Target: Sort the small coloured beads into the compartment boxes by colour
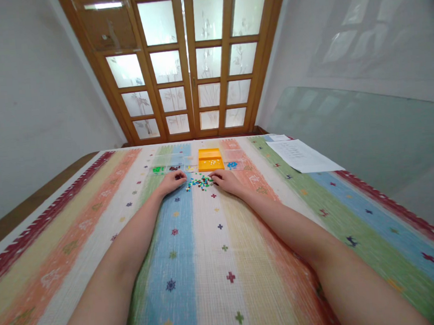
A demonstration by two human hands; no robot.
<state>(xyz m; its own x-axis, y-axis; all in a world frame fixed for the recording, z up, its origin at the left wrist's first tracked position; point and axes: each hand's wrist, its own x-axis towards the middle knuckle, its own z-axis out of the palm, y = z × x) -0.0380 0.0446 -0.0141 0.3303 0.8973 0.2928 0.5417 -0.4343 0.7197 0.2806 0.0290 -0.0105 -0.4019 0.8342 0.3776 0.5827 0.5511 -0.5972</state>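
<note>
A loose pile of tiny mixed pieces (200, 183), green, blue, white and dark, lies on the striped cloth between my two hands. My left hand (172, 181) rests at the pile's left edge, fingers curled with the tips together. At the right edge, my right hand (225, 180) has its thumb and fingers pinched over the pieces. Anything in either pinch is too small to make out. Just behind the hands are green pieces (158, 170), dark red pieces (175, 168) and blue pieces (232, 165) in clear trays. An orange box (210, 153), lid up, holds white pieces.
The striped tablecloth (215, 283) covers the table. Printed paper sheets (299, 155) lie at the far right. A glass-paned wooden door (190, 59) stands beyond the table, with walls on both sides.
</note>
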